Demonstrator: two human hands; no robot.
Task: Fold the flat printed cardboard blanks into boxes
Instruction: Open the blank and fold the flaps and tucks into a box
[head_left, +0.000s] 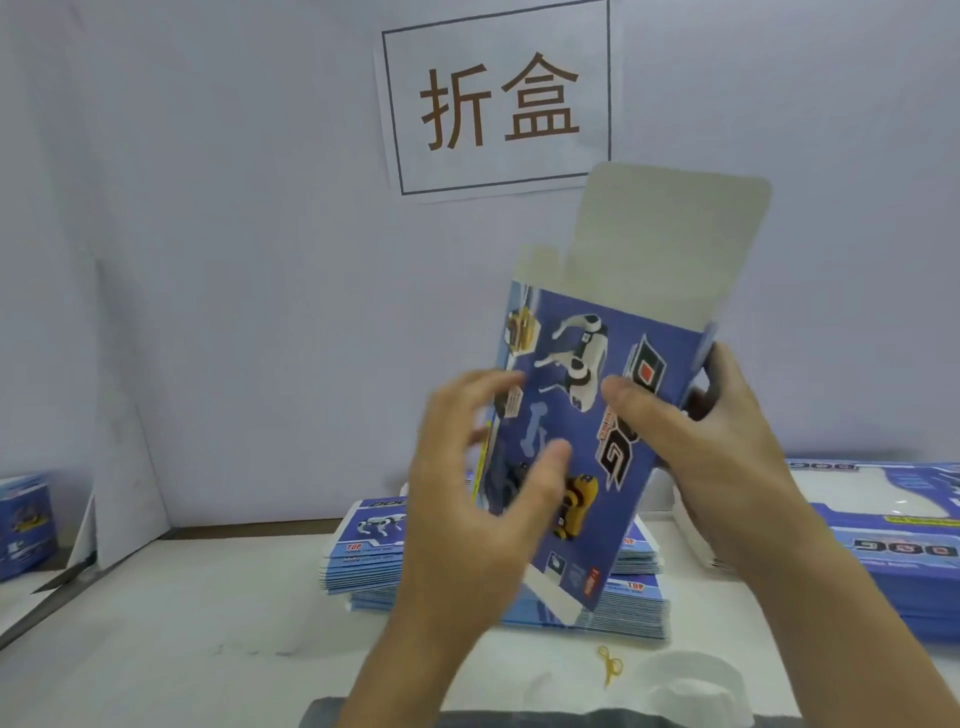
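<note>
Right hand (727, 441) grips the blue printed cardboard box blank (587, 415) by its right edge, held upright above the stack of flat blue blanks (363, 551) on the white table (208, 623); left hand (483, 478), fingers loose, should press the opposite edge to square the tube.

The one camera sits on my head, looking forward and slightly down, close over my left hand (467, 483) and right hand (711, 441). Beyond my grip it faces the wall sign (498, 98); below it lies the table (208, 623).
</note>
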